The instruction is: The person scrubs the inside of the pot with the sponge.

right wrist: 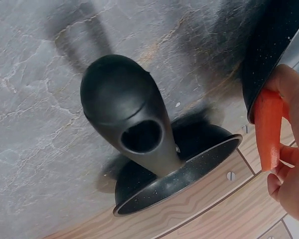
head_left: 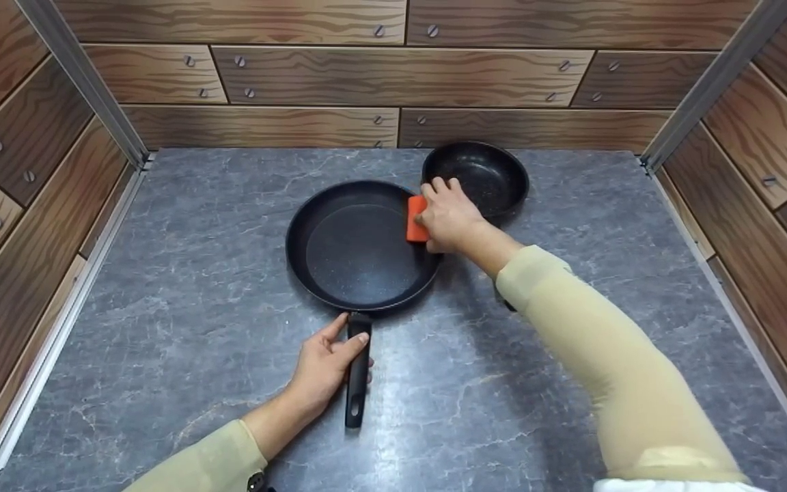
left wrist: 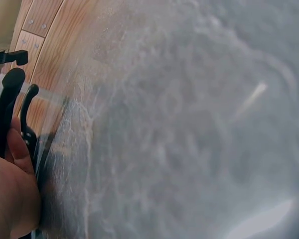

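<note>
A large black frying pan (head_left: 359, 253) lies on the table, its handle (head_left: 356, 383) toward the person. My left hand (head_left: 325, 362) grips that handle near the pan, thumb on top. In the left wrist view, the left hand (left wrist: 12, 194) shows at the lower left beside the dark handle (left wrist: 7, 104). My right hand (head_left: 449, 215) holds an orange sponge (head_left: 417, 219) against the inner right side of the large pan. From the right wrist, the sponge (right wrist: 269, 129) appears between thumb and fingers of the right hand (right wrist: 296, 174), at the pan's rim (right wrist: 250, 112).
Behind the right hand stands a smaller black pan (head_left: 475, 174), partly covered by that hand and forearm. Its handle (right wrist: 129, 109) fills the middle of the right wrist view. Wood-patterned walls (head_left: 400, 75) border the grey marbled table (head_left: 216, 273) at the back and sides.
</note>
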The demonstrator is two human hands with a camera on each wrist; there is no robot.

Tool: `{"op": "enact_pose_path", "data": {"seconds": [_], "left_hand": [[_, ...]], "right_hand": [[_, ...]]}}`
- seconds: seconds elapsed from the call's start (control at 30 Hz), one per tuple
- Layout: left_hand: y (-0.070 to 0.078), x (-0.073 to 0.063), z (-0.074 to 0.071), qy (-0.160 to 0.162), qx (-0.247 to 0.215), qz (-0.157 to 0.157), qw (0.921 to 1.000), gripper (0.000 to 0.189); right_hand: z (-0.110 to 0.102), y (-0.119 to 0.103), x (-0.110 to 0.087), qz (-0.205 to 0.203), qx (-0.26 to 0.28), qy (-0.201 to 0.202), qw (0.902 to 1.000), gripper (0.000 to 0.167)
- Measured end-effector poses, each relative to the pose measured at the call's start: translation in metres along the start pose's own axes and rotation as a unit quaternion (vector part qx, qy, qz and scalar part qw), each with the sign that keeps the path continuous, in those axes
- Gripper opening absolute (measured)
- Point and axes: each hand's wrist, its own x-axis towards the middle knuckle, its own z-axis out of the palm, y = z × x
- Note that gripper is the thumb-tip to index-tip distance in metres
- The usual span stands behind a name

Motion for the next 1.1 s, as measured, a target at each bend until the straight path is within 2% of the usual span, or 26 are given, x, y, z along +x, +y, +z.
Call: {"op": "enact_pose_path", "data": {"seconds": [0.6,1.1], "left_hand": [[-0.001,0.0,0.0,0.003,0.006,0.0,1.0,0.082],[0.0,0.0,0.0,0.002,0.001,0.003,1.0,0.082]], "right_hand": [[-0.007,-0.002,-0.01,-0.031,0.019,-0.024,0.9991,0.037],[-0.015,-0.006,-0.015,-0.031,0.051,-0.057,0.9966,0.04]]}}
